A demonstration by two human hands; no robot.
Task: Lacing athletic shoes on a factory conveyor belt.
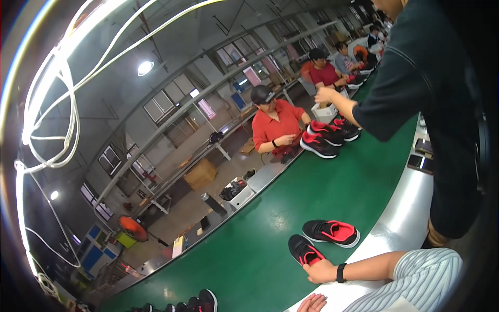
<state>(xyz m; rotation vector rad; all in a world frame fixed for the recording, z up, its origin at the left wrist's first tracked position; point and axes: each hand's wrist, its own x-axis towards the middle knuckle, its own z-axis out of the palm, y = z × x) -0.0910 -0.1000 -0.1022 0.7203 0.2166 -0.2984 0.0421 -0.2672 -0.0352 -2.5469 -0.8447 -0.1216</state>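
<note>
My right hand rests on a shoe near the right edge of the conveyor belt, its mate just behind it. My left hand lies flat on the belt's rim. More shoes sit farther along the belt, another pair at its near end.

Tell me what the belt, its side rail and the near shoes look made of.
Belt: looks like green rubber or PVC, smooth matte, with no weave visible.
Rail: seems bare metal, grey with a soft sheen, likely steel or aluminium.
Shoes: black fabric uppers, possibly knit, red lining, pale sole that looks like foam or rubber. A hand rests on the nearer one.
</note>
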